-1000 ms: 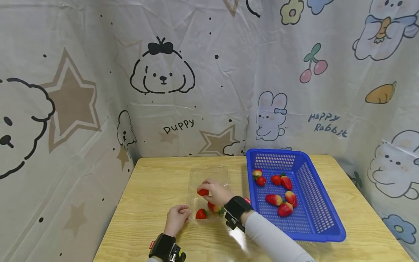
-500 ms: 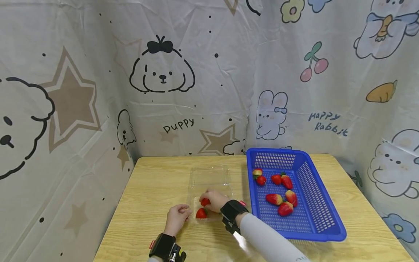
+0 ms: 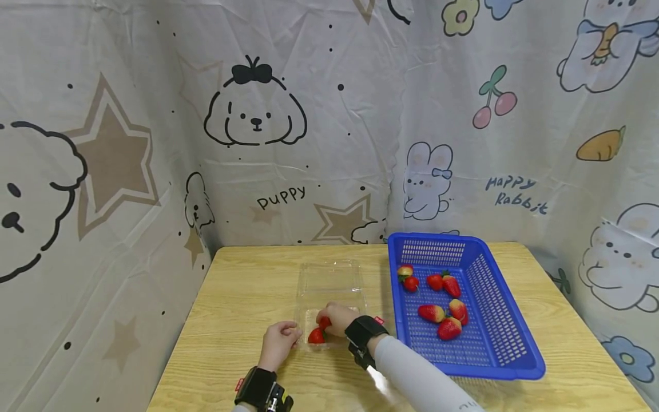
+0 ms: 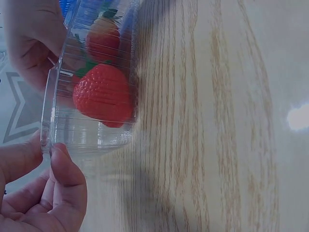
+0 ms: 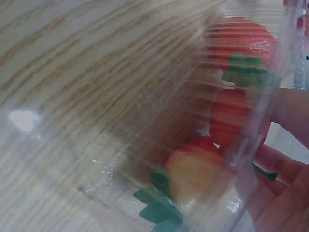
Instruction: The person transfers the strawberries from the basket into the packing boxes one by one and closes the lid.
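A clear plastic clamshell box stands on the table, its lid folded back away from the person. My left hand pinches the box's left rim between thumb and fingers. Reaching in from the right, my right hand holds a red strawberry low inside the box. A second red strawberry with green leaves lies in the near left corner. Beside it in the right wrist view is a paler strawberry, which the right hand hides in the head view.
On the right stands a blue perforated basket with several strawberries spread over its floor. The wooden table meets a cartoon-printed curtain at the back and sides.
My right hand has lowered the strawberry toward the near side of the box, next to the red one lying there. My left hand has stayed at the rim.
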A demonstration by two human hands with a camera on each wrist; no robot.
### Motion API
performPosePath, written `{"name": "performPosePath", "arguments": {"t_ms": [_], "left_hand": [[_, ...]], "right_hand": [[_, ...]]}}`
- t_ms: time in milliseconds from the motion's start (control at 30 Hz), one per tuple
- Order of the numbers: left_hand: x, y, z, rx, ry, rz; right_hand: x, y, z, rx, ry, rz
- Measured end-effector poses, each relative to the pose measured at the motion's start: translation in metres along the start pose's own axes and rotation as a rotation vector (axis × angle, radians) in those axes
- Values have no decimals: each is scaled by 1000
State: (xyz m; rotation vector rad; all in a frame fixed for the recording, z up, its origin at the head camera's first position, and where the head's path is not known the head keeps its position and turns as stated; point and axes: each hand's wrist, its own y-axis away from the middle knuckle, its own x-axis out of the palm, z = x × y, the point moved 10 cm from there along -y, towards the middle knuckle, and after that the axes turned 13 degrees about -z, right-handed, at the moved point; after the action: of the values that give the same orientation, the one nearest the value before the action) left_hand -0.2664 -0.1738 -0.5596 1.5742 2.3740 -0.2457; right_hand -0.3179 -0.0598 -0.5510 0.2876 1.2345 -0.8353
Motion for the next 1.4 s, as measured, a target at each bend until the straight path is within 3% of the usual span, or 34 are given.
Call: {"name": "performPosePath", "arguments": {"t_ms": [533, 700, 800, 933, 1133, 1233, 1400], "left_hand": [[2, 1, 2, -14, -8, 14], [1, 1, 3, -18, -12, 12], [1, 1, 3, -17, -8, 13], [1, 1, 2, -12, -12, 10], [1, 0, 3, -18, -14, 13], [1, -1, 4, -20, -11, 11], [1, -1, 3, -20, 1, 9]], "right_hand": [[-5, 4, 10, 4, 39, 54], [-1, 2, 9, 27, 31, 156], [-14, 4, 14, 80, 14, 269], [-47, 7, 21, 116, 0, 341], [-113, 6, 3, 172, -95, 272], [-154, 4, -13, 194, -128, 162], [-212, 7, -48, 245, -145, -136]]}}
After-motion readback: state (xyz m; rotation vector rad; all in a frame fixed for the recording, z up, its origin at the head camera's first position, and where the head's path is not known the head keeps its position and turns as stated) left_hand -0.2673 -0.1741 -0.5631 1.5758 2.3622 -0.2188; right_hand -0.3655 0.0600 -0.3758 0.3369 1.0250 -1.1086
